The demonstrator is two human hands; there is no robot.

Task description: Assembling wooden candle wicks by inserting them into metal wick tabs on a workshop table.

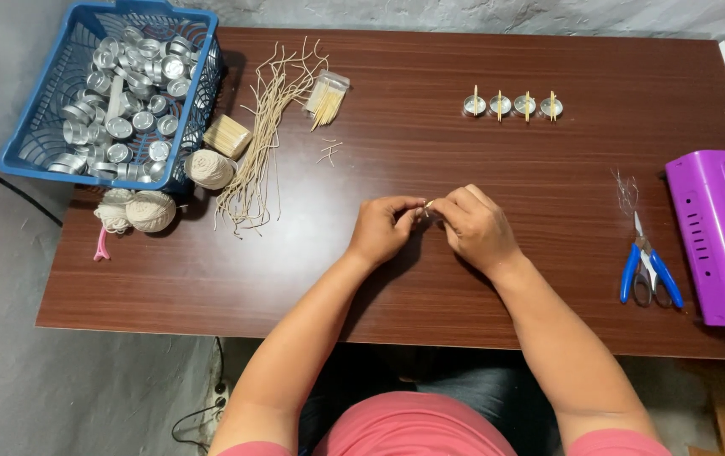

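Wooden table [430, 279], L+R hands [383, 228] [476, 228] pinched together

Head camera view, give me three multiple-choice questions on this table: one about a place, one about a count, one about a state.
1. Where do the scissors lie?
A. inside the basket
B. beside the purple box, at the table's right end
C. between the hands

2. How many small cups stand in the row at the far side?
A. two
B. four
C. seven

3. What are the hands doing?
A. both lie flat and open
B. one lifts the scissors
C. left hand and right hand meet, fingertips pinching a small piece between them

Answers: 1 B, the blue handles rest just left of the purple box. 2 B, four cups show, each with a stick across it. 3 C, the fingertips touch at mid-table; what the piece is cannot be told. The blue basket holds only loose metal cups.
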